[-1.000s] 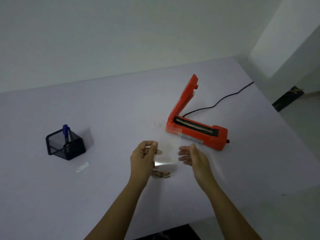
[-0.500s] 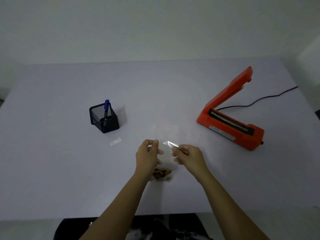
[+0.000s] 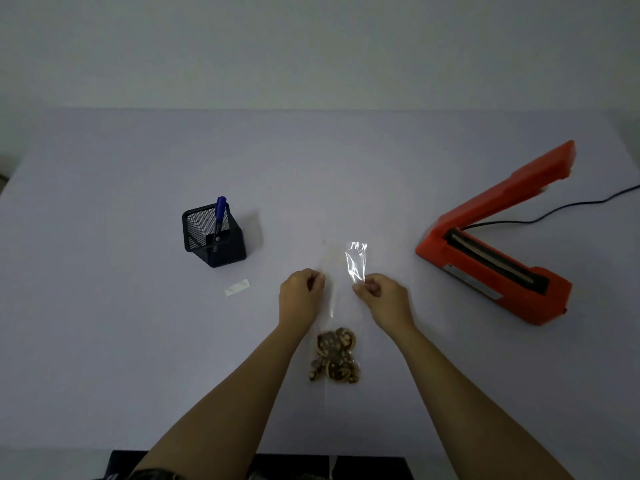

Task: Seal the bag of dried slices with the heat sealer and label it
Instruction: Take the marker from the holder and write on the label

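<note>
A clear plastic bag [image 3: 346, 271] lies lengthwise on the pale table [image 3: 104, 341], its mouth pointing away from me. Brown dried slices [image 3: 335, 356] sit bunched at its near end. My left hand [image 3: 300, 296] pinches the bag's left edge and my right hand [image 3: 382, 298] pinches its right edge, about halfway up. The orange heat sealer [image 3: 495, 247] stands to the right with its lid raised. A small white label [image 3: 237, 287] lies flat to the left, apart from the bag.
A black mesh pen holder [image 3: 213, 237] with a blue pen [image 3: 219, 216] stands at the left, behind the label. The sealer's black cord [image 3: 571, 206] runs off to the right edge. A wall rises behind the table.
The view has swung so that the sealer sits further right. The bag now lies stretched out flat, and both hands have slid to grip its side edges.
</note>
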A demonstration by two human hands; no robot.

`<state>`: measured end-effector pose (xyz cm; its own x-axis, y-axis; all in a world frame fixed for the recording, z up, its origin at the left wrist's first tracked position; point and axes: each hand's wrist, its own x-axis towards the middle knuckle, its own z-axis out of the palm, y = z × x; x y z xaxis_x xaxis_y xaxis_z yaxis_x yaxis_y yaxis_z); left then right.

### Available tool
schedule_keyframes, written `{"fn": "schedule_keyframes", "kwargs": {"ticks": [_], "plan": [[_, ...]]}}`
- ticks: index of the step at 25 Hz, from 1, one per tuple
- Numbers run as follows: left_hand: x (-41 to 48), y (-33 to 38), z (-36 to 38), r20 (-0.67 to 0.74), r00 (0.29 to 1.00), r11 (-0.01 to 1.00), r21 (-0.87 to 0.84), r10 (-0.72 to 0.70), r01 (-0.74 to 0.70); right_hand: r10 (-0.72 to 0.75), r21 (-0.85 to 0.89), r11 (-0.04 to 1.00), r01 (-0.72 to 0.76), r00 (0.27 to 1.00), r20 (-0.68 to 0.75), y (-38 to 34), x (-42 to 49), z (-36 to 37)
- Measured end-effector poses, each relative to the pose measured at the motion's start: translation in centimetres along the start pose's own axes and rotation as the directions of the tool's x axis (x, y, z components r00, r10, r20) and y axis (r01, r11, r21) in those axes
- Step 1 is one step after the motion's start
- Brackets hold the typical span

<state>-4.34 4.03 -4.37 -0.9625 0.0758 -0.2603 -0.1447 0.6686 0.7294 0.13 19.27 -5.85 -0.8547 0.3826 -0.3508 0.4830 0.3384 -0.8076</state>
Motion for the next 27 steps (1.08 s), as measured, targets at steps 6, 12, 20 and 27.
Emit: {"fn": "schedule_keyframes", "kwargs": {"ticks": [6,12,20,27], "plan": [[0.9,-0.6,0.5,-0.070,0.997,0.999,0.032,-0.032,0.034,-0.067,-0.067,0.995,0.069,0.997,0.022,-0.2,0.9,0.6],[0.5,-0.7,0.0,-0.082,0.993,0.997,-0.021,-0.079,0.078,-0.128,-0.161,0.979,0.123,0.991,-0.023,-1.1,0.7,0.3],[-2.3,-2.2,-9.9,-0.508,0.855,0.966,-0.257,-0.108,-0.031,-0.386,-0.120,0.916,0.383,0.923,0.003,-8.5,1.3,3.4],[3.2,-5.2,-17.1,-0.111,0.993,0.999,-0.010,-0.037,0.036,-0.387,-0.033,0.914,0.405,0.892,0.232,-16.9,3.9,11.3]]}}
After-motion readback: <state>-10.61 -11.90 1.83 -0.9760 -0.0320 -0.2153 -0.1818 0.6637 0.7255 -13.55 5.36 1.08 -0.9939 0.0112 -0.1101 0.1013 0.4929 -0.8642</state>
